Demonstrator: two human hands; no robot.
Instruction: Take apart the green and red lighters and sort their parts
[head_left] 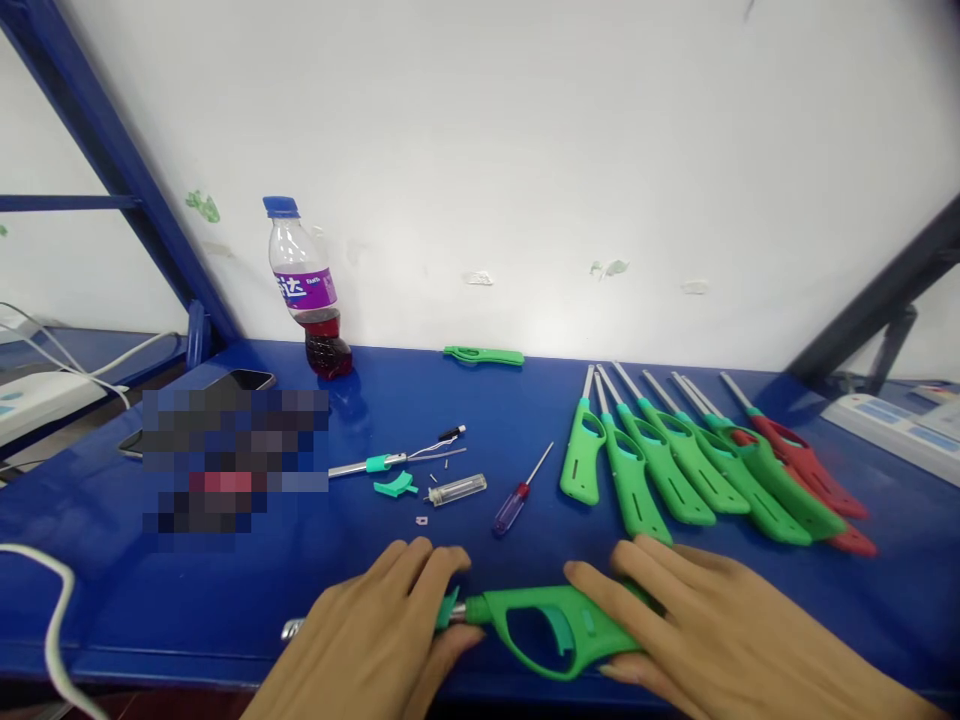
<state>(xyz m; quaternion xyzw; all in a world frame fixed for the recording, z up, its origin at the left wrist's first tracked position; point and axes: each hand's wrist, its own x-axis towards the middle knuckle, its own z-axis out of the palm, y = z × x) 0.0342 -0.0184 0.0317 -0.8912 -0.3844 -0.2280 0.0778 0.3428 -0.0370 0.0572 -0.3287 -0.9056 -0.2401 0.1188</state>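
A green long-necked gas lighter lies across the near edge of the table. Wrapped around its handle is my right hand. My left hand closes on the metal tube and teal collar at the other end; a bit of bare tube shows between collar and body. Beyond my hands are loose lighter parts: a metal tube with a teal collar and wires, a teal trigger, a clear fuel tank and tiny pieces. A screwdriver with a purple handle rests beside them.
Several green lighters lie in a row at right, with red ones at its end. A green shell piece lies by the wall. A drink bottle stands back left, near a phone. A white cable hangs over the left edge.
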